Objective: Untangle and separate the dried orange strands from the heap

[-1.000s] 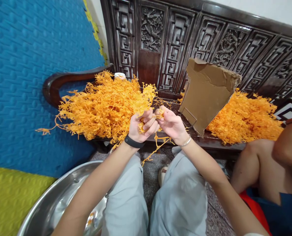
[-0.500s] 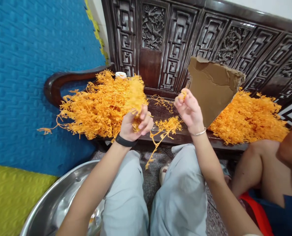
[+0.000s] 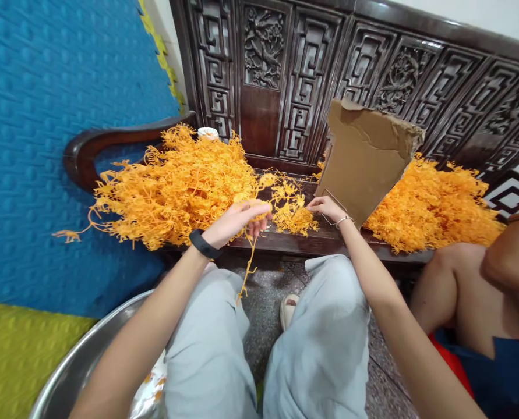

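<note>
My left hand (image 3: 244,218) is closed, palm down, on an orange branching strand (image 3: 251,259). One end of it dangles below the bench edge, and frilly bits stick out above the fingers. My right hand (image 3: 329,208) is low over the bench with its fingertips pressed together at the edge of a small orange clump (image 3: 300,221); what lies in that pinch is too small to make out. Close by on the left is a big heap of the same frilly orange strands (image 3: 176,186).
A dark carved wooden bench (image 3: 281,241) carries everything. An upright cardboard piece (image 3: 368,157) stands before a second orange heap (image 3: 438,203). A white roll (image 3: 207,133) sits behind the left heap. A metal basin (image 3: 88,343) is at lower left; another person's leg (image 3: 469,291) is at right.
My right hand has come down from above the bench to the small clump. My left hand has lowered and turned palm down, bringing the strand away from the big heap.
</note>
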`<state>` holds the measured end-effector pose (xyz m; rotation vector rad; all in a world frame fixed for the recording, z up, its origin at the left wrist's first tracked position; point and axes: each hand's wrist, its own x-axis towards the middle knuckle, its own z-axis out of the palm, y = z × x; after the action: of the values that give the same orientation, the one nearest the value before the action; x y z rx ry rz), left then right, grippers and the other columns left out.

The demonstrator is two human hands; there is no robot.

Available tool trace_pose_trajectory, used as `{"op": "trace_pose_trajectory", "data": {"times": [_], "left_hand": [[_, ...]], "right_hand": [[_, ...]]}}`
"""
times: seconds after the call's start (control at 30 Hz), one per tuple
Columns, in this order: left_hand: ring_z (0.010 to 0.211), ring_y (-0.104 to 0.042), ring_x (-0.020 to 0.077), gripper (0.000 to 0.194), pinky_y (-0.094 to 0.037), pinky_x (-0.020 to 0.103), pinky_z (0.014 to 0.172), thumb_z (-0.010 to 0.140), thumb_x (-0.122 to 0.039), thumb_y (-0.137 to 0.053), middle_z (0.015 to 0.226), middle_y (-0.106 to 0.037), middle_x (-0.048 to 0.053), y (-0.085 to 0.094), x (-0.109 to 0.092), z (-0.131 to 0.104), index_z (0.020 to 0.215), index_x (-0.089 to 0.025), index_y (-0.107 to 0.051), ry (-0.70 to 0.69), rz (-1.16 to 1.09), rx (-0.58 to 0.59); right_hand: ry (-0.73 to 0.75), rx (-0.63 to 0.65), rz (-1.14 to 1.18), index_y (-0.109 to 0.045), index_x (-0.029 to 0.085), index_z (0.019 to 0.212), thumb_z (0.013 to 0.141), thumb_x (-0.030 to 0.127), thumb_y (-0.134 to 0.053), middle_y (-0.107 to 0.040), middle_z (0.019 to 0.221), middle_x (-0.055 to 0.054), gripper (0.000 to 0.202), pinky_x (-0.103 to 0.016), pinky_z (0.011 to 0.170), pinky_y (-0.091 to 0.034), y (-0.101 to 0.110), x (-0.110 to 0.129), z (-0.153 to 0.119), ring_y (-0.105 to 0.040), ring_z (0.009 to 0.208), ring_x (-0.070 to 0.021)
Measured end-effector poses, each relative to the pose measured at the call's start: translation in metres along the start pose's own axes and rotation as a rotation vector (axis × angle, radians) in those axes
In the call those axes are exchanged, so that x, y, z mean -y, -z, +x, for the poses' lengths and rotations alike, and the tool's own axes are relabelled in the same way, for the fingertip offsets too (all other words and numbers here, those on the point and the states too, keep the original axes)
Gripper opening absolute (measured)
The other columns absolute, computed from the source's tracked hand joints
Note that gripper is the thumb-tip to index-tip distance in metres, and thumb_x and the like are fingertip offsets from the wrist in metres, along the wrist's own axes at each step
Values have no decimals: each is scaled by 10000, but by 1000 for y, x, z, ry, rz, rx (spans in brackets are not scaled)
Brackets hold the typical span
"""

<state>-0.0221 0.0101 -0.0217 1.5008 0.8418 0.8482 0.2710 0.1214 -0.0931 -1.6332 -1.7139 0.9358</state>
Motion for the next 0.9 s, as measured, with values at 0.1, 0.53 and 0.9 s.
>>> {"op": "trace_pose_trajectory", "data": {"times": [0.1, 0.53, 0.9], "left_hand": [[432, -523, 80, 247, -388, 194, 430, 760, -379, -562, 559, -593, 0, -2, -7, 3, 702, -139, -576, 44, 116, -19], [426, -533, 102, 246, -386, 211, 419, 755, -356, -570, 541, -591, 27, -10, -26, 43, 683, -124, -611, 165, 163, -9], [445, -534, 95, 263, -399, 197, 430, 759, -389, -568, 547, -591, 15, 7, -8, 28, 708, -133, -594, 99, 181, 7]], "right_hand": [[-86, 11, -77, -616, 107, 678, 683, 168, -684, -599, 575, -6, 92, -196, 508, -395, 0, -17, 3, -499, 531, -77], [-120, 69, -214, -591, 109, 938, 857, 267, -547, -615, 885, -34, 183, -276, 672, -513, -16, -24, 6, -591, 746, -108], [-4, -2, 79, -631, 114, 676, 668, 80, -642, -586, 565, 14, 36, -189, 542, -410, -22, 8, -10, -486, 512, -60]]}}
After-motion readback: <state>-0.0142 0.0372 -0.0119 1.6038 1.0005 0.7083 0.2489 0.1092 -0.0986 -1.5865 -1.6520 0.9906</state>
